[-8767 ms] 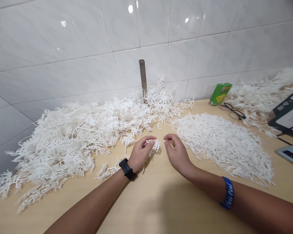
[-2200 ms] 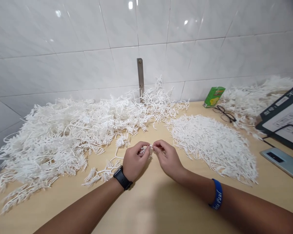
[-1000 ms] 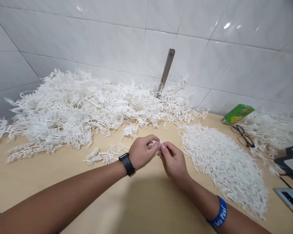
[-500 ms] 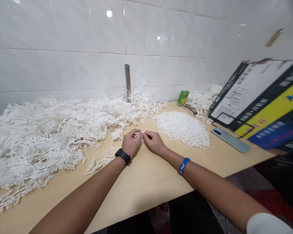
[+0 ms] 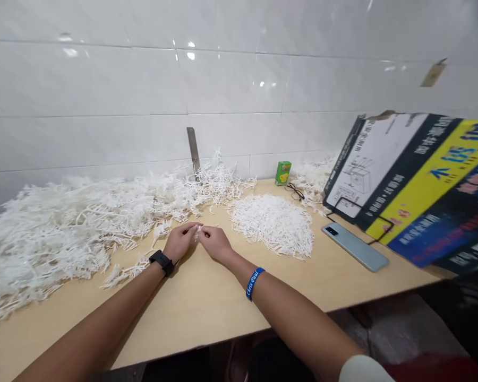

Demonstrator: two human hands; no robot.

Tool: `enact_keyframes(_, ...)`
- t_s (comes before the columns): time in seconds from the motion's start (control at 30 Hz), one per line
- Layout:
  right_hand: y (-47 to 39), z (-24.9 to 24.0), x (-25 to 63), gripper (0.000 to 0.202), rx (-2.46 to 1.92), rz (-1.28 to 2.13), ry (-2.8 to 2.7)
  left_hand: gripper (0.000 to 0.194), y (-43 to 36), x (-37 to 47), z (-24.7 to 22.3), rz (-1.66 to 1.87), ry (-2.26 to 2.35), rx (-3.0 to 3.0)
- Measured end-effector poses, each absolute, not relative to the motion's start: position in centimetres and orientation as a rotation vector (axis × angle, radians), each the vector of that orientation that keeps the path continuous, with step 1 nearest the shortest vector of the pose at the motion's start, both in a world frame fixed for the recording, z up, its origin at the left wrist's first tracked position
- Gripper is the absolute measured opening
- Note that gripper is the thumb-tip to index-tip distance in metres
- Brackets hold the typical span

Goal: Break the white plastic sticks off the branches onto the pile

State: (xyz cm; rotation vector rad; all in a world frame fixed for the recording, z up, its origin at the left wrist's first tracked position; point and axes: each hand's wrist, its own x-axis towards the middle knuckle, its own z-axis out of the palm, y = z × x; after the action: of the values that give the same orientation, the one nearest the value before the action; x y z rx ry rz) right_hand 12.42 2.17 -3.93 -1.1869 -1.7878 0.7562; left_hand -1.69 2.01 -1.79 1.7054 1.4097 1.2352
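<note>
My left hand, with a black watch at its wrist, pinches a small white branched piece over the wooden table. Right beside it, my right hand has its thumb and fingers closed on the same piece; a blue wristband is on that arm. A large tangled heap of white branched strands spreads on the left. Behind and right of my hands lies a low pile of short loose white pieces. A few strands rest left of the watch.
A green box and black glasses stand near the tiled wall, by another white heap. A phone lies at the right before a large printed carton. A metal strip is against the wall.
The view has shifted, so the table's things appear further left and slightly lower. Both hands remain together at the small white piece, with their fingers slightly changed.
</note>
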Motion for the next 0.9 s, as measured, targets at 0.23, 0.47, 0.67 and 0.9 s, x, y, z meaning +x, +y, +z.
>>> enact_keyframes(0.23,2.0,-3.7,12.7,0.026,-1.137,0.850,-1.865,0.031,2.3,-1.6,-2.0,1.384,1.667,1.526)
enact_keyframes(0.47,0.8,-2.8,12.8,0.029,-1.175,0.788,-1.863,0.032,2.8,-1.6,-2.2,1.578,1.798,1.361)
enact_keyframes(0.67,2.8,-1.9,15.4,0.028,-1.245,0.647,-1.820,0.031,2.9,-1.5,-2.4,1.640,1.784,1.327)
enact_keyframes(0.9,4.9,-2.4,17.4,0.022,-1.251,0.746,-1.630,0.034,4.2,-2.2,-2.1,1.563,1.733,1.410)
